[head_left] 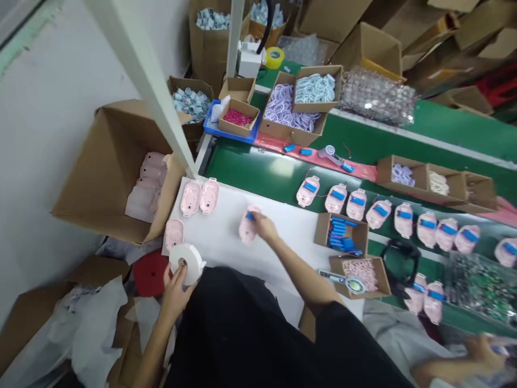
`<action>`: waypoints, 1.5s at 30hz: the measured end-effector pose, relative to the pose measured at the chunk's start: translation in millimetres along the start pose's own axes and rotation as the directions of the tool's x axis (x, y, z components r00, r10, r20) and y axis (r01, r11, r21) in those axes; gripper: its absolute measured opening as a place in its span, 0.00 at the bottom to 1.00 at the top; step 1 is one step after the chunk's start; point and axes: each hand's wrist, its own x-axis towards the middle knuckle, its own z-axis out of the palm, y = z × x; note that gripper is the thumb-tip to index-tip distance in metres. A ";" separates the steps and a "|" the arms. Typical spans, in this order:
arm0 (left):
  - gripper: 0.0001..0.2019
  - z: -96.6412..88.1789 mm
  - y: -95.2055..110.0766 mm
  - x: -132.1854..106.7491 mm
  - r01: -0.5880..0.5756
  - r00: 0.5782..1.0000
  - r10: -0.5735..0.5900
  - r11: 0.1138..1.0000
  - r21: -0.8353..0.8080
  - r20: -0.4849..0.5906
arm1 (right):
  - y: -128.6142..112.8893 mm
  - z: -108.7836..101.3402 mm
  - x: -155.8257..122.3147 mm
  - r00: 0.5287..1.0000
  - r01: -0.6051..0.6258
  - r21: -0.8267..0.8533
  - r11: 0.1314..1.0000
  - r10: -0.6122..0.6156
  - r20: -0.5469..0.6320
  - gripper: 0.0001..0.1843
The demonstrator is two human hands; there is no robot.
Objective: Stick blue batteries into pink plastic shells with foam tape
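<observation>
The right hand (263,226) is over a pink plastic casing (247,230), with a blue battery (250,216) showing at the fingertips. The casing sits on a white sheet (220,237) near the middle of the work area. Blur makes it hard to tell whether the fingers grip the casing or only press on it. The left hand (177,295), at the near left, has its fingers closed around a wide white tape roll (189,264), with a red disc (150,273) just beside it.

Farther left on the sheet lie three empty-looking pink casings (200,196). Beyond the sheet's left edge, a cardboard box (117,183) holds more of them. To the right are a small box of blue batteries (323,229) and a box of pink parts (361,280). A row of pink casings fitted with blue batteries (404,222) lies on the green belt (258,172) at the far right. A co-worker's blurred hand (482,353) shows at the near right.
</observation>
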 end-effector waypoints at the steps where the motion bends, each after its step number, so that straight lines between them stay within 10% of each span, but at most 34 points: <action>1: 0.27 2.5 8.5 -1.2 0.009 1.000 -0.009 1.000 0.020 -0.005 | 36.2 -19.8 12.2 0.998 -0.066 -0.024 0.998 0.065 -0.025 0.25; 6: 0.31 6.8 62.9 -14.7 0.066 0.997 -0.071 0.990 0.122 0.041 | 166.6 -90.7 113.1 0.974 -0.217 -0.147 0.965 0.204 -0.099 0.27; 12: 0.36 10.7 141.0 4.6 0.024 0.986 -0.045 0.991 0.135 0.158 | 202.8 -100.6 154.9 0.972 -0.083 0.013 0.996 0.084 -0.220 0.28; 16: 0.32 20.9 195.3 58.1 -0.071 0.995 0.060 0.985 0.154 0.074 | 161.7 -77.9 61.0 0.970 0.097 0.460 0.883 0.019 -0.241 0.31; 18: 0.32 26.8 222.1 90.0 -0.137 0.990 0.131 0.980 0.144 0.051 | 132.1 -54.7 -13.6 0.981 0.119 0.762 0.636 -0.194 0.008 0.31; 20: 0.32 31.2 246.0 120.9 -0.220 0.975 0.215 0.968 0.122 0.048 | 106.0 -27.5 -88.6 0.896 0.057 0.938 0.342 -0.431 0.102 0.35; 23: 0.30 34.0 272.7 162.3 -0.354 0.935 0.355 0.930 0.101 0.001 | 85.1 2.6 -172.4 0.858 -0.076 0.987 0.140 -0.496 0.136 0.23; 27: 0.28 35.6 297.9 202.0 -0.441 0.866 0.459 0.888 0.127 -0.199 | 104.2 0.4 -206.3 0.891 -0.093 0.990 0.103 -0.436 0.129 0.15; 31: 0.28 39.9 331.5 203.0 -0.548 0.817 0.560 0.828 0.121 -0.137 | 148.5 -32.7 -193.5 0.958 0.000 1.000 -0.024 -0.286 -0.007 0.45; 33: 0.31 43.5 348.7 192.5 -0.575 0.814 0.580 0.812 0.094 -0.036 | 159.1 -48.4 -187.6 0.952 0.043 0.999 -0.014 -0.302 -0.045 0.48; 35: 0.32 46.9 360.4 182.8 -0.568 0.821 0.570 0.818 0.086 0.001 | 159.1 -56.9 -188.0 0.934 0.103 0.992 0.070 -0.349 -0.073 0.30; 41: 0.29 36.1 346.9 172.1 -0.280 0.951 0.272 0.959 -0.033 -0.144 | 156.3 -32.4 -212.5 0.823 0.304 0.765 0.568 -0.561 0.090 0.18; 43: 0.32 27.5 331.7 169.6 -0.158 0.972 0.136 0.982 -0.107 -0.191 | 181.2 -28.5 -208.6 0.793 0.300 0.720 0.626 -0.583 0.177 0.08; 45: 0.33 20.7 317.1 163.9 -0.105 0.972 0.074 0.986 -0.130 -0.222 | 227.7 -38.7 -193.3 0.866 0.221 0.721 0.657 -0.472 0.165 0.15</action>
